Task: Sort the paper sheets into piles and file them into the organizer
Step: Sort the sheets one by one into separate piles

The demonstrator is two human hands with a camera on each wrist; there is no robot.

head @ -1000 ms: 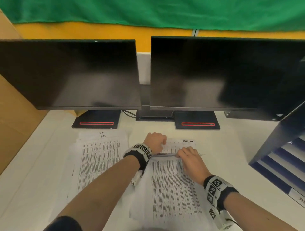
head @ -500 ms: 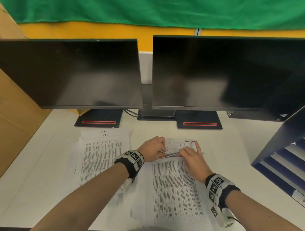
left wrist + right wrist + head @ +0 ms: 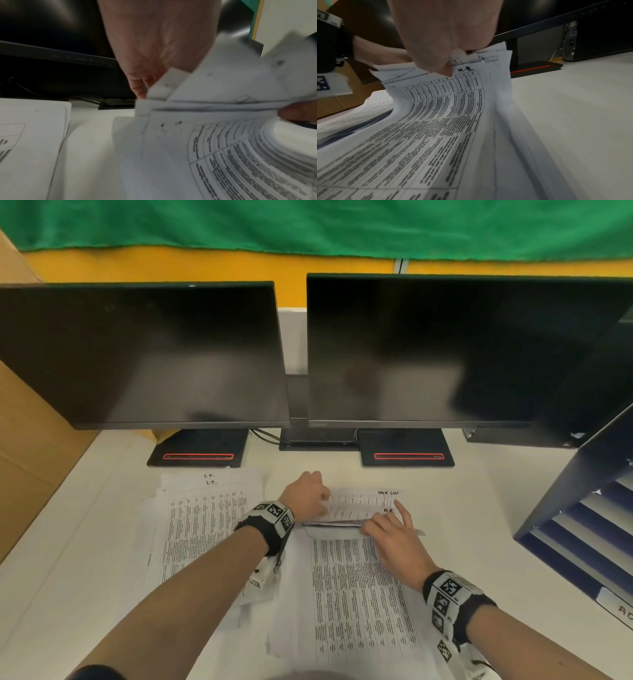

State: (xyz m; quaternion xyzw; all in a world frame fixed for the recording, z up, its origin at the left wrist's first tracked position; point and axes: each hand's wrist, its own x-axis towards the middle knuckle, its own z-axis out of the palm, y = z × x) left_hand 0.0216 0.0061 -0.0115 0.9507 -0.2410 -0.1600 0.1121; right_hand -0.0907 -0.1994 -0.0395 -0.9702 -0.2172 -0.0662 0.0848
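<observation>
On the white desk lie two piles of printed sheets. The left pile [image 3: 202, 518] is headed "I.T." and lies flat. At the right pile [image 3: 356, 594] both hands lift the far edges of several sheets. My left hand [image 3: 317, 501] curls its fingers [image 3: 139, 86] behind the raised edges. My right hand [image 3: 380, 525] pinches the bundle's far edge, thumb on a sheet marked "H.R." [image 3: 447, 102], index finger pointing out. A sheet headed "TASK LIST" [image 3: 370, 498] shows beyond the fold. The dark blue organizer [image 3: 579, 508] stands at the right.
Two dark monitors [image 3: 144, 354] [image 3: 462, 347] on black stands [image 3: 198, 450] fill the back of the desk. A cardboard box [image 3: 27, 440] flanks the left side. Bare desk [image 3: 479, 525] lies between the right pile and the organizer's slanted shelves.
The far edges of the right pile's sheets have been raised and bent back. My right index finger has straightened out, and my left hand has shifted slightly left along the edge.
</observation>
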